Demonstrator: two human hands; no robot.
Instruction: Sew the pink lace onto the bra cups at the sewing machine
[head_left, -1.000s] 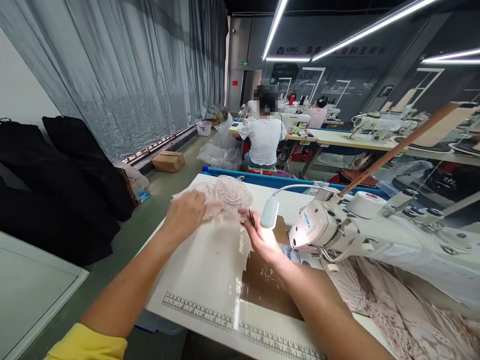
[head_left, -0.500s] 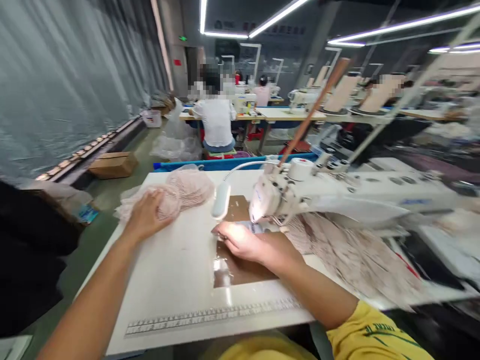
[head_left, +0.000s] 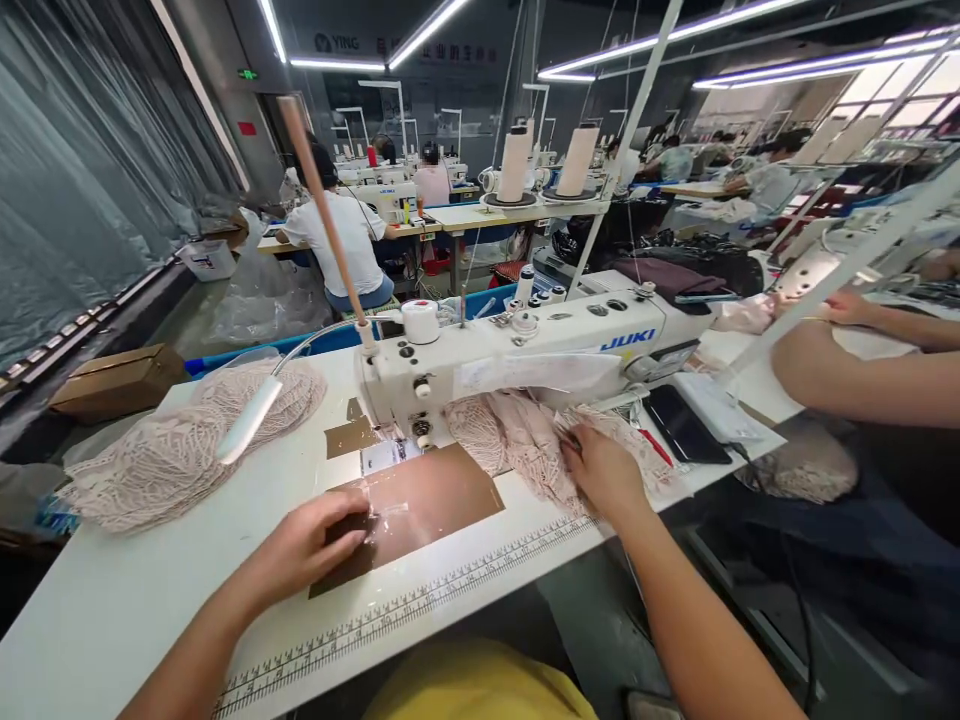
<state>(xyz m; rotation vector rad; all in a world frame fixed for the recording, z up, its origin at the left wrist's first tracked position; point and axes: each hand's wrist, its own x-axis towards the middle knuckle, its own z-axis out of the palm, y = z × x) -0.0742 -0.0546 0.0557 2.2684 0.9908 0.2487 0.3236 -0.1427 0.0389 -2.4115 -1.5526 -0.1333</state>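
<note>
pinching a dark tool: right hand, right of centre, at lace. half-open, empty: left hand, lower left, over brown sheet.

The near sewing machine reads JUKI in blue toward its right end; a far sewing machine, beyond the tabletop, also reads JUKI. The back wall bears YING and Chinese characters, 企业的生 among them. Figures on the ruler along the tabletop's near edge are too small.
</note>
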